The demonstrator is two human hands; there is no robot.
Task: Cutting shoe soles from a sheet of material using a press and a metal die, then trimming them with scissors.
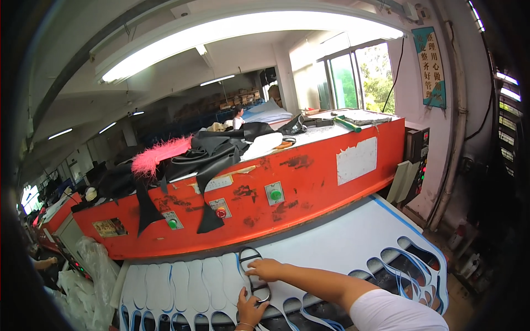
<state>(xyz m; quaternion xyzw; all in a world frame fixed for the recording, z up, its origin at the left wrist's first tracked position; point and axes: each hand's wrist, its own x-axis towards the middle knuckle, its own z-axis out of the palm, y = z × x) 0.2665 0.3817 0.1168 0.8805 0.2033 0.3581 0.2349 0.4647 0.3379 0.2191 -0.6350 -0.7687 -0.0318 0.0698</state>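
Observation:
A sole-shaped metal cutting die (250,254) lies on a white foam sheet (309,248), at the right end of a row of sole outlines cut in the sheet. My right hand (267,270) reaches across from the right and is closed on the middle of the die. Below it, my left hand (251,311) grips the die's near end, thumb and fingers at its rim. The fingers partly cover the die's frame. Along the sheet's near side and right part run several sole-shaped holes with blue edges, where a dark surface shows through.
Just beyond the sheet spans the red beam (248,220) of a press, with green and red buttons. Black material (212,151), a pink fluffy piece (160,156) and a green-handled tool (348,124) lie on top. Clear plastic bags (94,276) stand left; a control box (417,146) is right.

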